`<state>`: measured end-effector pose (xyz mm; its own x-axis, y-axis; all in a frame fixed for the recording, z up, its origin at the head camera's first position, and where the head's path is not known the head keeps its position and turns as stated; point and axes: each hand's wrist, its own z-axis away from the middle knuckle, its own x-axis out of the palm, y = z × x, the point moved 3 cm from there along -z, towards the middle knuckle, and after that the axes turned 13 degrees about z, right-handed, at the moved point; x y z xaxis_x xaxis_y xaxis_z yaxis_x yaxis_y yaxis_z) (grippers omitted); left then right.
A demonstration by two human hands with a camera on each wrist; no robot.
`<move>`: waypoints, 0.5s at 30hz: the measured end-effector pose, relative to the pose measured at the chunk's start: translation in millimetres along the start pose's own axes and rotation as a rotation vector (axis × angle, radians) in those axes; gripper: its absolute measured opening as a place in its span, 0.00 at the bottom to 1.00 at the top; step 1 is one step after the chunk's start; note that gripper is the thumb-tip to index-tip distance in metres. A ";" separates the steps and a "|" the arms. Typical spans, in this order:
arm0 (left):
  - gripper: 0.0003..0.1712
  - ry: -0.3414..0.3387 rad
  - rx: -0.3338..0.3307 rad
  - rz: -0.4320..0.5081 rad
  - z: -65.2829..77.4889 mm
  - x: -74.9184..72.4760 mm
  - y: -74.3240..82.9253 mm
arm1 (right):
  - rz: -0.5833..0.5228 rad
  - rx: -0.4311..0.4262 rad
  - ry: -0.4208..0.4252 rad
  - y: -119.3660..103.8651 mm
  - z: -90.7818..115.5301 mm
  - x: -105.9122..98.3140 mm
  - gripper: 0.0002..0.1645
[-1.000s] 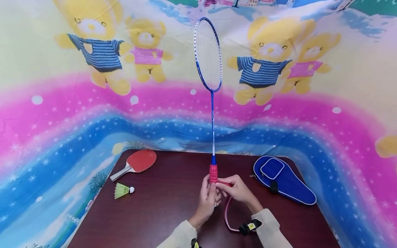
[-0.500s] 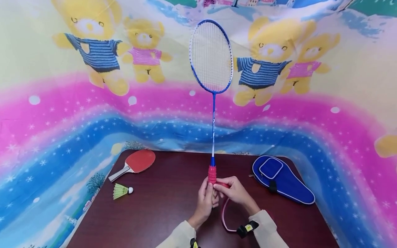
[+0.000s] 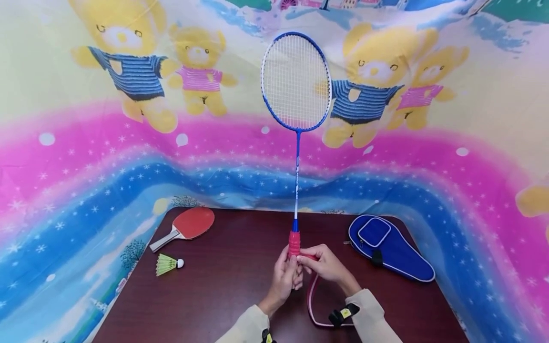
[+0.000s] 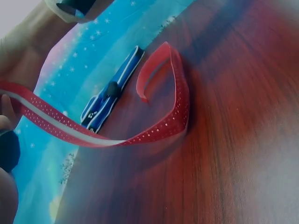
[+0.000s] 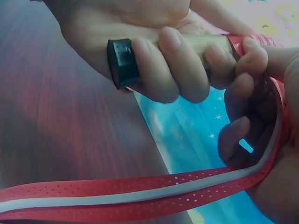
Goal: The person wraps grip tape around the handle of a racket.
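Note:
My left hand (image 3: 280,278) grips a blue and white badminton racket (image 3: 297,186) by its handle, head up. In the right wrist view its fingers curl round the pale bare handle (image 5: 201,43), below which the black butt cap (image 5: 124,63) shows. Red overgrip tape (image 3: 294,243) is wound round the handle's upper part. My right hand (image 3: 328,264) pinches the tape close beside the handle. The loose tape (image 4: 180,119), perforated with a white strip down its middle, hangs from there and curls above or on the table; the left wrist view does not settle which.
On the brown table (image 3: 223,305), a red table tennis bat (image 3: 195,223) and a yellow-green shuttlecock (image 3: 168,264) lie at left. A blue bat case (image 3: 396,252) lies at right. A bear-printed cloth (image 3: 240,152) hangs behind the table.
The racket has turned about its long axis, so its strung face now shows broadly instead of nearly edge-on. Its head sits slightly lower. Both hands stay close together at the handle.

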<state>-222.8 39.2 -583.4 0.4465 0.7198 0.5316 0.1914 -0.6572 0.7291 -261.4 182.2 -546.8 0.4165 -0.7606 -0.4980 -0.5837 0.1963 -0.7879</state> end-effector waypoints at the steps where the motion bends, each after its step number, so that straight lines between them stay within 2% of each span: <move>1: 0.23 0.016 0.007 -0.032 -0.7 -0.1 0.5 | 0.012 0.006 0.012 -0.3 0.0 -0.4 0.13; 4: 0.24 0.081 0.022 -0.161 -1.7 1.2 2.5 | 0.043 0.022 0.037 -0.5 0.7 -1.1 0.13; 6: 0.25 0.111 0.015 -0.214 -1.2 3.4 3.6 | 0.052 0.025 0.049 -1.5 1.1 -0.6 0.13; 8: 0.26 0.133 0.000 -0.213 -0.1 5.8 4.5 | 0.059 0.011 0.048 -3.8 0.3 0.4 0.13; 11: 0.26 0.148 -0.012 -0.152 1.3 8.1 5.3 | 0.067 -0.011 0.038 -7.3 -2.0 1.6 0.13; 15: 0.25 0.133 -0.002 -0.103 1.6 8.3 6.5 | 0.068 -0.045 0.004 -10.3 -5.4 -0.1 0.13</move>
<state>-216.4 40.5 -574.9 0.3050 0.8069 0.5059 0.2282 -0.5777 0.7837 -259.2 176.9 -536.7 0.3722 -0.7492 -0.5479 -0.6411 0.2194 -0.7354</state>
